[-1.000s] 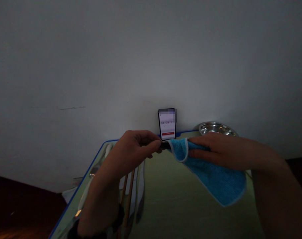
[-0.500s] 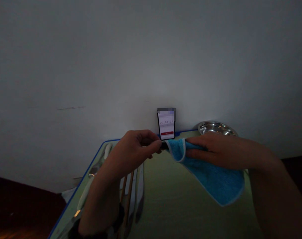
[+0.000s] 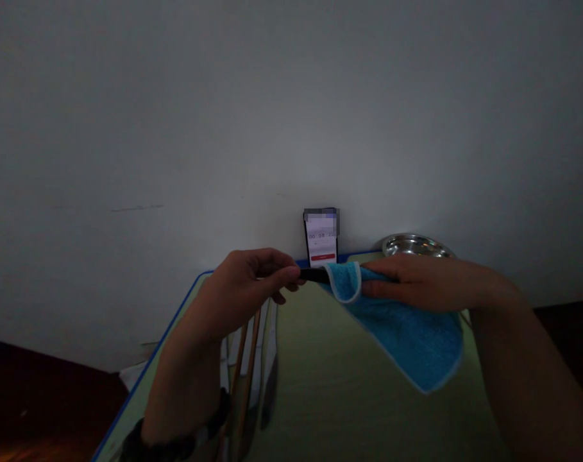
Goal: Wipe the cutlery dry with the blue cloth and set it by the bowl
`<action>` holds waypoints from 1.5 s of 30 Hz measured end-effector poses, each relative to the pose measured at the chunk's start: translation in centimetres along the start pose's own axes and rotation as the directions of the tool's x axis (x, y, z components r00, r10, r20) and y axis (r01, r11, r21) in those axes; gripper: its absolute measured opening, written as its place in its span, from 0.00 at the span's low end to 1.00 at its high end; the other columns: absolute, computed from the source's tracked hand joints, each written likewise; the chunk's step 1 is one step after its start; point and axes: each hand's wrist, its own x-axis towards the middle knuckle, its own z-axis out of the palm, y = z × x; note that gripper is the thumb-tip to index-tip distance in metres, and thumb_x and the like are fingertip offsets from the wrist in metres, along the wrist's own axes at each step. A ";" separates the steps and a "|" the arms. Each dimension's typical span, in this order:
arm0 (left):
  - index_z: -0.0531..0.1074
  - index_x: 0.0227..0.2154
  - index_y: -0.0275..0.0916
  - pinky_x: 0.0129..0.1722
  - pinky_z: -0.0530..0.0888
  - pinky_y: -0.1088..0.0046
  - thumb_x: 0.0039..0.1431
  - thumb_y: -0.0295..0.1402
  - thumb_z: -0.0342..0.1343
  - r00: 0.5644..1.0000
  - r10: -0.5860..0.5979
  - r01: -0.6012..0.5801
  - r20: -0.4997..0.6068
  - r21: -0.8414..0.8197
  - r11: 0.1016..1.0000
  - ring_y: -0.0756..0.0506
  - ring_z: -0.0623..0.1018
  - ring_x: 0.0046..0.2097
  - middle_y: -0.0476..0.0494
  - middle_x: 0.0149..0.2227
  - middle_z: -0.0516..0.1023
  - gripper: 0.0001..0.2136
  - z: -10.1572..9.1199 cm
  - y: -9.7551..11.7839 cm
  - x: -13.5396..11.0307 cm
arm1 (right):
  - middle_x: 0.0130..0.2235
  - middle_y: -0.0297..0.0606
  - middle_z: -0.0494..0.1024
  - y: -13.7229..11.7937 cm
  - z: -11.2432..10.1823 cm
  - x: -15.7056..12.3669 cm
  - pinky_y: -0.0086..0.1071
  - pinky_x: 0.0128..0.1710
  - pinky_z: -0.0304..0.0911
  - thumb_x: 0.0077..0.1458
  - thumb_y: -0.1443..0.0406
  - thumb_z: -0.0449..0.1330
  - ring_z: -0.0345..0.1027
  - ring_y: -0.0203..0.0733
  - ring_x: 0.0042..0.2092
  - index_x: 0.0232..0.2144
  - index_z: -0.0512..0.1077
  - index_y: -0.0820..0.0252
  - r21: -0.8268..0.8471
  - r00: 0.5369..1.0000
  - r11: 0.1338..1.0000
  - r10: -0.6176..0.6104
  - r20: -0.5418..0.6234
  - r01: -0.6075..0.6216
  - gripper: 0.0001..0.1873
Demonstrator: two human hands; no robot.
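My left hand [image 3: 253,276] pinches one end of a slim black stick-like utensil [image 3: 315,274] between thumb and fingers. Its other end runs into a folded blue cloth [image 3: 411,340], so its kind is hidden. Wrapped round that end, the cloth is gripped by my right hand [image 3: 416,279], and a loose corner hangs down over the table. Both hands are above the far part of the table. Below my left hand lie knives [image 3: 270,372] and a pair of wooden chopsticks [image 3: 251,359], partly covered by my forearm.
A phone [image 3: 322,240] showing a timer leans against the white wall [image 3: 291,115] at the table's back edge. Behind my right hand is a shiny metal bowl [image 3: 411,244]. The pale green table [image 3: 344,385] has a blue rim.
My left hand has shifted left, away from the cloth. A longer stretch of the black utensil now shows between them. The cloth's hanging corner has moved slightly left and up.
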 end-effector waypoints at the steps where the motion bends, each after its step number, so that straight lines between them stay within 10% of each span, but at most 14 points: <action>1: 0.73 0.29 0.36 0.26 0.73 0.77 0.54 0.35 0.53 1.000 0.004 -0.004 -0.007 0.012 1.000 0.50 0.75 0.29 0.46 0.27 0.76 0.08 0.1 0.0 0.0 | 0.36 0.35 0.74 0.1 0.0 0.0 0.28 0.31 0.60 0.55 0.53 0.47 0.67 0.36 0.33 0.40 0.68 0.57 0.009 1.000 1.000 0.006 -0.007 -0.006 0.19; 19: 0.73 0.31 0.36 0.25 0.74 0.78 0.55 0.31 0.50 0.995 0.065 -0.073 0.078 0.105 0.992 0.51 0.76 0.25 0.47 0.28 0.77 0.08 2.8 1.3 0.6 | 0.30 0.33 0.73 -0.2 0.9 1.1 0.27 0.28 0.57 0.56 0.54 0.47 0.63 0.33 0.27 0.39 0.69 0.57 0.003 0.989 0.996 -0.088 -0.121 0.089 0.19; 31: 0.69 0.33 0.35 0.21 0.74 0.79 0.56 0.36 0.51 0.977 0.092 -0.087 -0.194 0.032 0.996 0.50 0.75 0.28 0.46 0.27 0.74 0.09 3.5 0.7 1.3 | 0.34 0.34 0.73 0.3 1.8 2.2 0.29 0.34 0.59 0.56 0.54 0.47 0.66 0.37 0.35 0.35 0.70 0.58 0.178 0.916 0.974 -0.058 -0.398 0.139 0.18; 37: 0.68 0.27 0.35 0.21 0.72 0.77 0.58 0.40 0.47 1.000 -0.003 0.002 0.019 0.096 0.995 0.51 0.73 0.23 0.48 0.23 0.72 0.14 3.8 0.6 1.2 | 0.30 0.33 0.69 1.7 2.3 3.7 0.30 0.31 0.58 0.54 0.53 0.49 0.61 0.35 0.31 0.32 0.67 0.58 0.372 0.719 0.902 0.107 -0.686 0.220 0.16; 45: 0.71 0.36 0.36 0.37 0.71 0.70 0.61 0.47 0.35 0.960 -0.022 -0.009 0.280 0.112 0.994 0.44 0.74 0.41 0.42 0.40 0.75 0.23 3.9 0.2 0.6 | 0.29 0.30 0.68 0.8 3.2 5.7 0.32 0.34 0.62 0.52 0.56 0.52 0.64 0.34 0.32 0.34 0.65 0.55 0.646 0.485 0.458 0.429 -0.762 0.611 0.11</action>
